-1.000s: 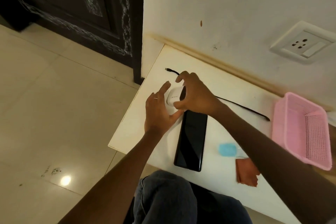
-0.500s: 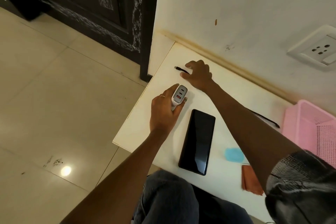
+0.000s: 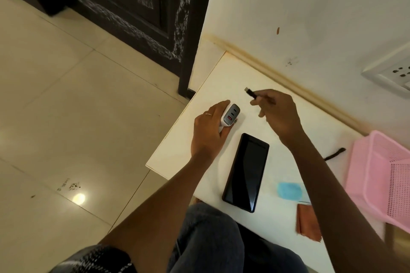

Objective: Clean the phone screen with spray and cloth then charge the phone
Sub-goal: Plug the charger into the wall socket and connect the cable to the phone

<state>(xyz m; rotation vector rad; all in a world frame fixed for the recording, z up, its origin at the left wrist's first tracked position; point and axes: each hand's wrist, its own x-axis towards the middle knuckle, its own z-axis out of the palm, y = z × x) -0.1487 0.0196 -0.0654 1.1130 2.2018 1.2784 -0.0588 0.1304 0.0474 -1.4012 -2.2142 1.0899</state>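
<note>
A black phone (image 3: pixel 246 172) lies screen-up on the white table (image 3: pixel 224 77), near its front edge. My left hand (image 3: pixel 209 127) grips a white charger adapter (image 3: pixel 229 115) at the table's left side, its grey port face turned up. My right hand (image 3: pixel 278 114) pinches the plug end of a black cable (image 3: pixel 250 93) just above the table, right of the adapter. The cable's other part (image 3: pixel 335 154) shows beyond my right forearm. A brown cloth (image 3: pixel 307 226) lies at the front right, partly hidden by that arm.
A blue oval object (image 3: pixel 288 191) lies right of the phone. A pink plastic basket (image 3: pixel 381 175) stands at the table's right end. A wall socket (image 3: pixel 392 73) sits on the wall at upper right. A dark door (image 3: pixel 124 6) is at the back left.
My right hand left the adapter, reached to the cable end on the table and has lifted it. My left hand has turned the adapter port-side up and keeps holding it.
</note>
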